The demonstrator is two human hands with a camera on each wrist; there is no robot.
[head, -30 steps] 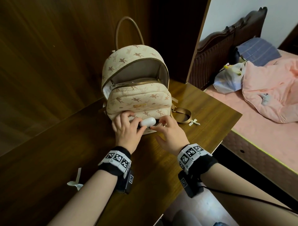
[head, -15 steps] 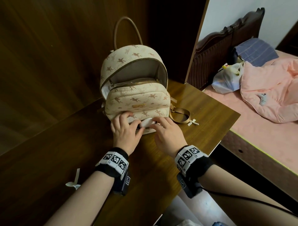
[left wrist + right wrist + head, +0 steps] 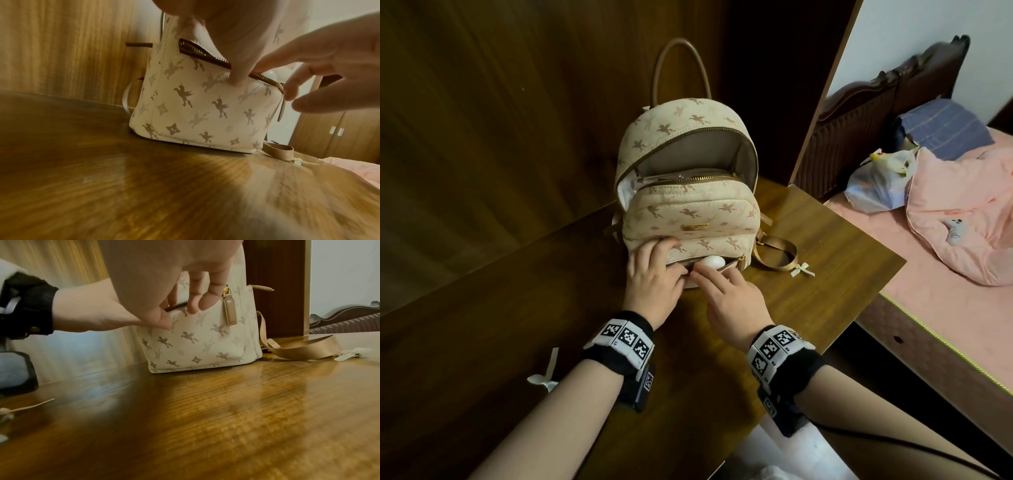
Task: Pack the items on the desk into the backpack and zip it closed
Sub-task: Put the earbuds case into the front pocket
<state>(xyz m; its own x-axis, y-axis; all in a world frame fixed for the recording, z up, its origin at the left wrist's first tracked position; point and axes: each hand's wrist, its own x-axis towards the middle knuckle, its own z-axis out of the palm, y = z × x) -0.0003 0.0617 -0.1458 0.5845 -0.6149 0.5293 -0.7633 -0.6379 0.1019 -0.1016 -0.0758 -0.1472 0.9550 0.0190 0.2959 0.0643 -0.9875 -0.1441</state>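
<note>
A cream backpack (image 3: 688, 212) with a winged-horse print stands upright on the wooden desk (image 3: 808, 240), its main compartment unzipped. A white oval case (image 3: 711, 262) sits half inside the low front pocket. My left hand (image 3: 657, 263) grips the pocket: its fingers curl on the panel above the opening and its thumb (image 3: 236, 79) presses the lower lip. My right hand (image 3: 709, 279) lies with relaxed fingers (image 3: 195, 301) at the pocket's zip edge, against the case. The tan zip pull (image 3: 231, 311) hangs at the pocket's right end. Two small white bows (image 3: 803, 269) (image 3: 544, 377) lie on the desk.
The backpack's tan strap (image 3: 777, 251) loops on the desk to its right. Dark wood panels (image 3: 500, 137) close the back and left. The desk's right edge (image 3: 873, 294) drops toward a bed (image 3: 928, 308) with a pink blanket and a plastic bag (image 3: 876, 185).
The white case was held between both hands at the pocket mouth and has sunk further into the pocket. My right hand has let go and now lies along the pocket's edge.
</note>
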